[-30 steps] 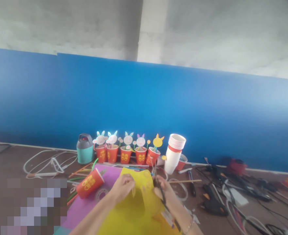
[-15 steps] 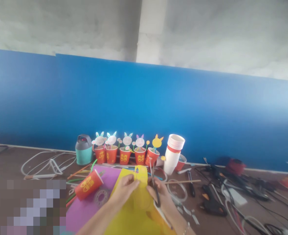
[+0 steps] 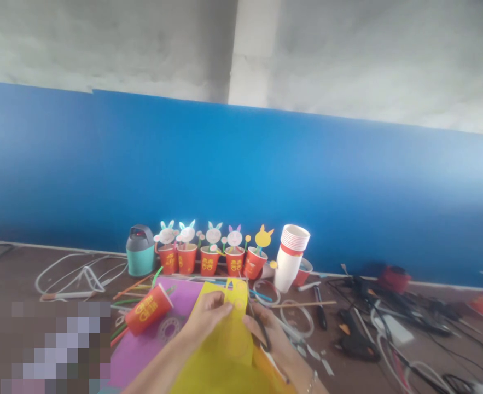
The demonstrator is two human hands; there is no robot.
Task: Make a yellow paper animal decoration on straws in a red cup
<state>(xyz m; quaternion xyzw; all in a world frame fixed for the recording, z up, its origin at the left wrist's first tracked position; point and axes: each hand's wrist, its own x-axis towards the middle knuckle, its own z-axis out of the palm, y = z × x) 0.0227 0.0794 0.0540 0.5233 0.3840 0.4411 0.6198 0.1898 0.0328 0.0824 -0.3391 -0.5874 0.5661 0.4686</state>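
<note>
Holding scissors point(image 3: 263, 331), partly hidden: right hand point(image 3: 274, 335) | yellow paper point(image 3: 237, 314): left hand point(image 3: 209, 316)

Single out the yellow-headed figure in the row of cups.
The rightmost figure, next to the white cup stack; the other four figures have pale heads.

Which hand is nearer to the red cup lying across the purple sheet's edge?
Left. The left hand, pinching yellow paper, is right of the red cup, apart from it; the right hand, holding scissors, is farther right.
</note>
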